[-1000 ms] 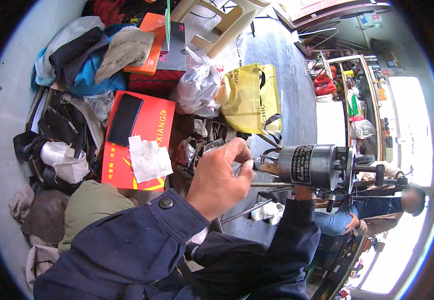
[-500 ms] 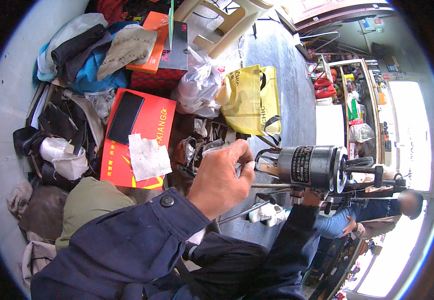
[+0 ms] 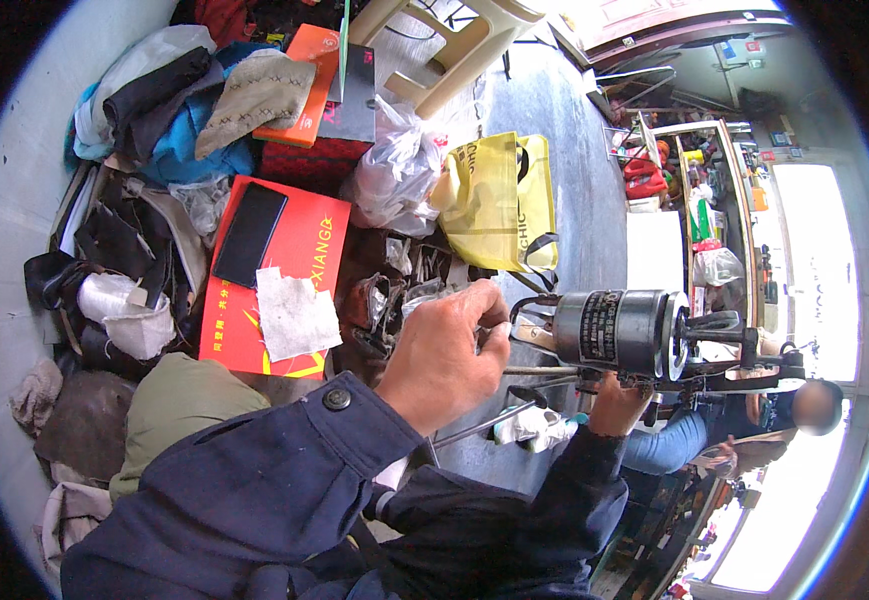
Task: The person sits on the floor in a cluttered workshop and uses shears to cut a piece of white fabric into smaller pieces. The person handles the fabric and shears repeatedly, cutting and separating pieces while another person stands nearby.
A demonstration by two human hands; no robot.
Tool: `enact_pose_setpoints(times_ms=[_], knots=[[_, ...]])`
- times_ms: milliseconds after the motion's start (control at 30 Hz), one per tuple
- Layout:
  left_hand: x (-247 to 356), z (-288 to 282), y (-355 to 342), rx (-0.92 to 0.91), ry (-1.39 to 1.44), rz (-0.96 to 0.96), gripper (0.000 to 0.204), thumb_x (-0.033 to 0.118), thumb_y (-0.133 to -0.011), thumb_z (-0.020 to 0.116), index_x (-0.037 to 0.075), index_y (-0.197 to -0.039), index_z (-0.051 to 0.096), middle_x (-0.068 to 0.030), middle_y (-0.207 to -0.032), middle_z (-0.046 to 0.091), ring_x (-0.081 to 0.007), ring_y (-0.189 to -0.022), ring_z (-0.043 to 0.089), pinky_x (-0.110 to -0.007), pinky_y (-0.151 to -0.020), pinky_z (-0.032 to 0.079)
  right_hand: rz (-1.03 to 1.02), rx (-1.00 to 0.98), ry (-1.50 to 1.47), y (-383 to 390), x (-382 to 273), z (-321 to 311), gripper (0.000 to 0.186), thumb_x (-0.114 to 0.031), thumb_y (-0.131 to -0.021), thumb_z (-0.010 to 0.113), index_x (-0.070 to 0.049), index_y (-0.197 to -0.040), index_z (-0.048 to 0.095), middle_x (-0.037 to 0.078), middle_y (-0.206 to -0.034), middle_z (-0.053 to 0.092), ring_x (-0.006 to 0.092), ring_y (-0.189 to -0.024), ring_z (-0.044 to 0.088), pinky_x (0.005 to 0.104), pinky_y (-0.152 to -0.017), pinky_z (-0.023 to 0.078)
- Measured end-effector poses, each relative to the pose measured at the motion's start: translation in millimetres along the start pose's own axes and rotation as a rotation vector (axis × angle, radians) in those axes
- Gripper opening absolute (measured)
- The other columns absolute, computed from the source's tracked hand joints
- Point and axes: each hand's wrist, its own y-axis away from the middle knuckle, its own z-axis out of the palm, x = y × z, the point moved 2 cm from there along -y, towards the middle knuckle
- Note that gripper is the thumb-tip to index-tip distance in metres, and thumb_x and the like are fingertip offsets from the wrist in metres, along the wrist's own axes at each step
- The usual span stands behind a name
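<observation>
A metal machine that looks like a cobbler's sewing machine [image 3: 642, 325] lies across the right of centre. It has a dark, shiny cylinder with a label plate and a bent metal loop at its left end. My left hand [image 3: 444, 345] is closed in a pinch beside that loop, back of the hand toward me. What its fingertips hold, if anything, is hidden. Below the cylinder, my right hand [image 3: 616, 406] reaches up against the machine's underside. Its fingers are mostly hidden behind metal parts, so its grip cannot be seen.
A red box [image 3: 289, 235] at the left carries a black phone [image 3: 251, 236] and a whitish scrap [image 3: 297, 310]. Behind are a plastic bag [image 3: 394, 180], a yellow bag [image 3: 499, 205] and a beige stool [image 3: 434, 75]. Another person [image 3: 684, 437] is at the far right.
My right hand has shifted slightly down and left, and more of it shows below the cylinder. My left hand keeps its pinch in place. The person at the right has moved an arm.
</observation>
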Motion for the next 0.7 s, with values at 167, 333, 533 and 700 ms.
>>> enact_pose_setpoints(times_ms=[167,333,533,700], knots=[[-1,0,0,0.008,-0.001,0.013,0.01,0.004,-0.085,0.064,-0.001,-0.091,0.057,-0.0208,-0.081,0.066,-0.0399,-0.077,0.067,-0.044,-0.07,0.052,-0.026,-0.377,0.223,43,-35,37,0.019,-0.011,-0.094,0.067,0.0,-0.109,0.064,0.012,-0.087,0.068,0.0093,-0.054,0.054,0.021,-0.042,0.04],[-2,1,1,-0.005,0.017,-0.01,0.01,0.004,-0.086,0.064,-0.001,-0.092,0.058,-0.0214,-0.082,0.066,-0.0403,-0.078,0.067,-0.045,-0.07,0.053,0.194,-0.475,0.119,100,-42,94,0.027,-0.006,-0.094,0.064,0.003,-0.12,0.06,0.012,-0.084,0.067,0.0075,-0.051,0.052,0.0195,-0.042,0.034],[-2,0,2,0.007,0.012,0.001,0.01,0.005,-0.086,0.064,-0.001,-0.093,0.059,-0.0215,-0.082,0.067,-0.0402,-0.081,0.069,-0.045,-0.072,0.054,0.14,-0.391,0.103,109,-42,129,0.023,-0.01,-0.096,0.066,0.002,-0.114,0.066,0.009,-0.08,0.069,0.0082,-0.05,0.054,0.0207,-0.043,0.035],[-4,-2,0,-0.03,0.019,-0.014,0.012,0.006,-0.086,0.065,0.0,-0.095,0.06,-0.0213,-0.085,0.069,-0.041,-0.083,0.07,-0.045,-0.076,0.055,0.13,-0.307,0.001,101,-36,119,0.023,-0.019,-0.096,0.069,0.001,-0.109,0.069,0.008,-0.075,0.069,0.0105,-0.047,0.054,0.0243,-0.04,0.039]])
